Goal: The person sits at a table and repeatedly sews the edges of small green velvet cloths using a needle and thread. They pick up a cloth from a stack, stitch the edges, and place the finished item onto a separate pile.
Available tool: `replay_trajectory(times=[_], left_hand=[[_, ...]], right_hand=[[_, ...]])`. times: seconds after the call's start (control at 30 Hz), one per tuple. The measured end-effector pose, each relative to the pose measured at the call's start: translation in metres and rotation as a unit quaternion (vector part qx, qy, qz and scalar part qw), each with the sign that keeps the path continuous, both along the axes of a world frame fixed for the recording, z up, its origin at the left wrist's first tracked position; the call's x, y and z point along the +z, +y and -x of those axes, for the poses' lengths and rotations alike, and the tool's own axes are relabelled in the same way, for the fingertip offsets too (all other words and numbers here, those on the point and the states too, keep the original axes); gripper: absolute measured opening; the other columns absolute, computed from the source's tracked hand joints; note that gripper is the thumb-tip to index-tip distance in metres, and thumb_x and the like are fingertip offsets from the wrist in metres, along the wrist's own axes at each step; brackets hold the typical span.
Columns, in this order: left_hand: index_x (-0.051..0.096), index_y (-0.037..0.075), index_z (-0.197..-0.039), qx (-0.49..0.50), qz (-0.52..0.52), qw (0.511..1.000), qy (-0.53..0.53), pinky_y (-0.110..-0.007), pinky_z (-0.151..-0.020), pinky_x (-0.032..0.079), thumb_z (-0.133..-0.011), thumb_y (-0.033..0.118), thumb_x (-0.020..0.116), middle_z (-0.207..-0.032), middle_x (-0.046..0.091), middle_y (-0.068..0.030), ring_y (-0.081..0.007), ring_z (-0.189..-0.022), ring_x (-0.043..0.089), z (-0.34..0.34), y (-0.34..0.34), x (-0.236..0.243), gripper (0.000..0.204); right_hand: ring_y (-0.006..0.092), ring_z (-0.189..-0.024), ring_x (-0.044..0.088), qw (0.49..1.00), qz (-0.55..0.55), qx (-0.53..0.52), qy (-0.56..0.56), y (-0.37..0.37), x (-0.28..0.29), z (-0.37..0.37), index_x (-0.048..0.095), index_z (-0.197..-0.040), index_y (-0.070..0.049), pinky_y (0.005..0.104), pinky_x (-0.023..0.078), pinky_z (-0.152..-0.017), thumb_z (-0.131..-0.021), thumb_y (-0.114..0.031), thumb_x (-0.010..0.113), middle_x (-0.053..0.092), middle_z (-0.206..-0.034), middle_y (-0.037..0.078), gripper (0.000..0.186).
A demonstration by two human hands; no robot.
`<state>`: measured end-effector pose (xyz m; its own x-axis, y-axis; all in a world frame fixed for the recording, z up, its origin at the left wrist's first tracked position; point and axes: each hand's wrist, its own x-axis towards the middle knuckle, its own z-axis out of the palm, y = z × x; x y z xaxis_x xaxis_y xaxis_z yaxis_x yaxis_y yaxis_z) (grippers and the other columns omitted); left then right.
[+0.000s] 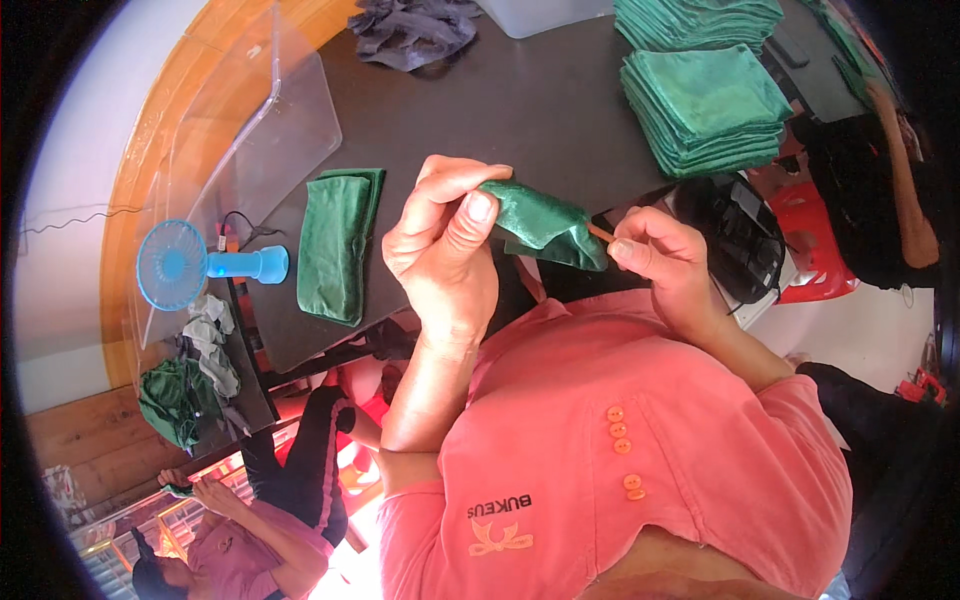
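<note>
My left hand grips the top left end of a small green velvet fabric piece in the middle of the view, thumb and fingers closed on it. My right hand, to its right and slightly lower, pinches a thin brown stick whose other end meets the fabric's right side; whether it runs inside is hidden. To the left, folded green velvet pieces lie on the dark table. Tall stacks of green velvet stand at the upper right.
Grey fabric, clear plastic bins, a blue fan and loose green cloth surround the work area. A black machine and red chair are at right. Other people are at lower left and far right.
</note>
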<state>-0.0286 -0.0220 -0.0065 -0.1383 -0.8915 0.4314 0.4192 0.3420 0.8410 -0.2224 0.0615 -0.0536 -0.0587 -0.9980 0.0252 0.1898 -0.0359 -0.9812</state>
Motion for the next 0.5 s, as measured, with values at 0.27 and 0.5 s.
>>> replay_trajectory(times=[0.27, 0.5], left_hand=[[0.066, 0.000, -0.102, -0.005, -0.025, 1.000, 0.015, -0.029, -0.085, 0.045, -0.089, 0.016, 0.067, -0.099, 0.059, -0.0052, -0.0149, -0.090, 0.055, 0.0071, 0.0054, -0.0041, 0.021], [0.066, 0.000, -0.102, -0.001, -0.022, 1.000, 0.018, -0.029, -0.083, 0.045, -0.089, 0.023, 0.067, -0.097, 0.058, -0.0043, -0.0143, -0.088, 0.055, 0.0089, 0.0051, -0.0051, 0.026]], right_hand=[[0.0059, -0.068, 0.046, 0.994, 0.086, -0.059, 0.026, -0.0042, -0.0083, -0.0028, 0.061, -0.081, 0.000, 0.0217, 0.035, -0.061, -0.083, -0.006, 0.070, 0.054, -0.076, -0.001, 0.011], [0.0072, -0.068, 0.047, 0.982, 0.135, -0.095, 0.088, -0.0058, -0.0079, -0.0025, 0.061, -0.080, 0.000, 0.0221, 0.035, -0.061, -0.081, -0.004, 0.071, 0.055, -0.077, 0.001, 0.011]])
